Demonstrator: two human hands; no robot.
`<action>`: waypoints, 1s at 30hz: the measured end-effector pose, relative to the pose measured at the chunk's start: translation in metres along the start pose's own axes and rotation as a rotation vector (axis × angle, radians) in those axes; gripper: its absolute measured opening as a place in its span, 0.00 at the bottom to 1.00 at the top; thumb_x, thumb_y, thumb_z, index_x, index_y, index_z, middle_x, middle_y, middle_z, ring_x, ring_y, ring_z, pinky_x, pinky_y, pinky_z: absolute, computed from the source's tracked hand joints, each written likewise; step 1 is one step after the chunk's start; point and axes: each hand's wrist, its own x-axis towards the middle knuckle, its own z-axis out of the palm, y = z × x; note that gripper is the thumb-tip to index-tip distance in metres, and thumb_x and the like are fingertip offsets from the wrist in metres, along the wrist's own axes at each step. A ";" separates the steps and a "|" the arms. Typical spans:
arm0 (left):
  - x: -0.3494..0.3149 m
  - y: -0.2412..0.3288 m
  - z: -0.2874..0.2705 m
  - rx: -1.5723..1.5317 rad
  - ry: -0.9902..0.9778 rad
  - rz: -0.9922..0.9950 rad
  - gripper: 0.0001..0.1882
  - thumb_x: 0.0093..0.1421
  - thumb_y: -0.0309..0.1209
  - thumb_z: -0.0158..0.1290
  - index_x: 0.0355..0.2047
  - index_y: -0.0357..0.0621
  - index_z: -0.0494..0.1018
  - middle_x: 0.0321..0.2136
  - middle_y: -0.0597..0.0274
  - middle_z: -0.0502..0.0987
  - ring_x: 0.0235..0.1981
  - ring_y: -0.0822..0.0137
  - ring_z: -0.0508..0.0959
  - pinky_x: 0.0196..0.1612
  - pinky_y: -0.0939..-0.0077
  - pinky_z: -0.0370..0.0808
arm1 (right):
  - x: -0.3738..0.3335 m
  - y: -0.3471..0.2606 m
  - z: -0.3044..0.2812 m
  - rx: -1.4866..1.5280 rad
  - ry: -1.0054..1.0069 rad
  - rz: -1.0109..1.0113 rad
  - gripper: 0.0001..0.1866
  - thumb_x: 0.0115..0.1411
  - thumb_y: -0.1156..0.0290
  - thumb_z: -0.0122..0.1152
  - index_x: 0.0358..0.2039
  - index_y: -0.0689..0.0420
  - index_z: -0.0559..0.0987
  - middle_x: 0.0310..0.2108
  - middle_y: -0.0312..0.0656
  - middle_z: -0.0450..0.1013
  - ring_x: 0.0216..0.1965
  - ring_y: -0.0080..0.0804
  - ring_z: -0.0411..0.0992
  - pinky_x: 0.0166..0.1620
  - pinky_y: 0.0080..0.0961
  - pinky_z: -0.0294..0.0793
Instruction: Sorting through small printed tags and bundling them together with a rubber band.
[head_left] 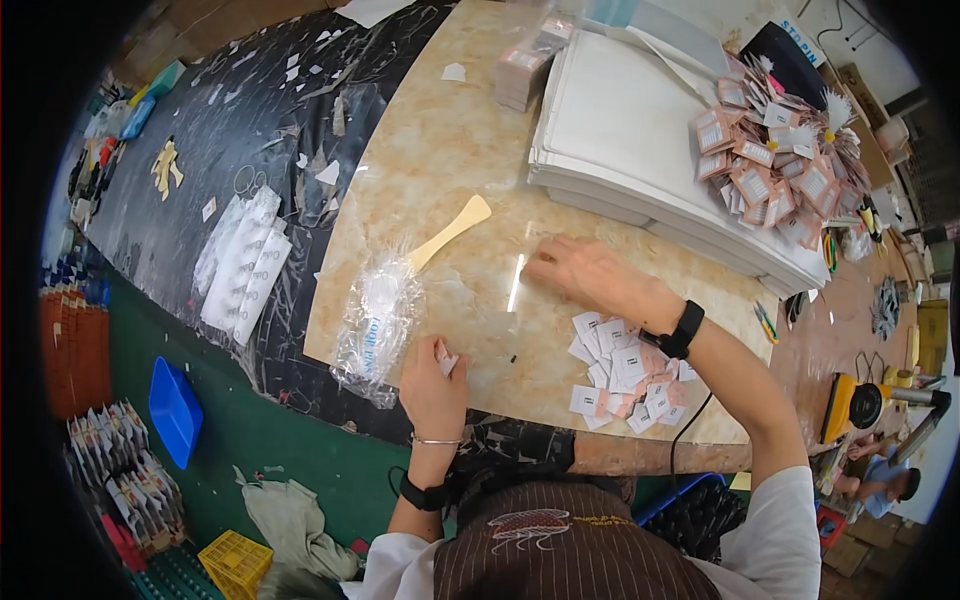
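Near the table's front edge, my left hand [435, 388] is closed on a small label [447, 364], whose pale corner shows between thumb and fingers. My right hand [572, 268] reaches over the middle of the table with its fingers curled together at the surface. What they pinch, if anything, is hidden. Between and left of the hands lies a clear plastic bag [375, 318] with blue print. A flat pale-yellow handle [452, 234] sticks out of its upper end. Beneath my right forearm, small white and pink labels [622, 366] lie in a loose pile.
A tall stack of white sheets or boards [630, 120] fills the back right, with bundled pink tags [770, 160] on top. White plastic packages [245, 265] rest on the black covering at left. Scissors [766, 322] lie at the right edge. A blue scoop-shaped tray [174, 412] is lower left.
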 end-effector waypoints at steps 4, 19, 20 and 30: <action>0.010 0.000 0.018 0.109 -0.028 0.042 0.10 0.51 0.29 0.59 0.34 0.42 0.74 0.30 0.51 0.77 0.32 0.49 0.77 0.34 0.61 0.72 | 0.010 0.010 -0.001 0.080 -0.054 0.030 0.24 0.44 0.74 0.67 0.45 0.54 0.73 0.39 0.42 0.69 0.44 0.41 0.69 0.44 0.33 0.72; 0.042 0.058 -0.022 -0.099 0.185 0.131 0.08 0.51 0.30 0.59 0.32 0.43 0.74 0.32 0.50 0.78 0.33 0.50 0.78 0.36 0.64 0.73 | 0.047 0.007 0.005 0.353 0.137 0.238 0.09 0.51 0.73 0.63 0.34 0.57 0.78 0.34 0.43 0.72 0.42 0.42 0.71 0.42 0.36 0.71; 0.041 0.049 -0.038 -0.117 0.275 0.132 0.10 0.50 0.31 0.61 0.32 0.42 0.74 0.32 0.50 0.78 0.33 0.50 0.78 0.36 0.64 0.73 | 0.051 0.001 0.004 0.393 0.179 0.232 0.08 0.52 0.73 0.62 0.34 0.58 0.78 0.33 0.43 0.73 0.40 0.42 0.72 0.41 0.36 0.71; 0.050 -0.022 -0.051 0.248 0.108 -0.195 0.23 0.39 0.37 0.69 0.33 0.44 0.73 0.31 0.48 0.79 0.33 0.46 0.78 0.35 0.60 0.73 | 0.120 -0.052 0.060 1.194 0.032 0.776 0.08 0.54 0.71 0.57 0.26 0.63 0.81 0.18 0.44 0.76 0.18 0.32 0.75 0.20 0.29 0.72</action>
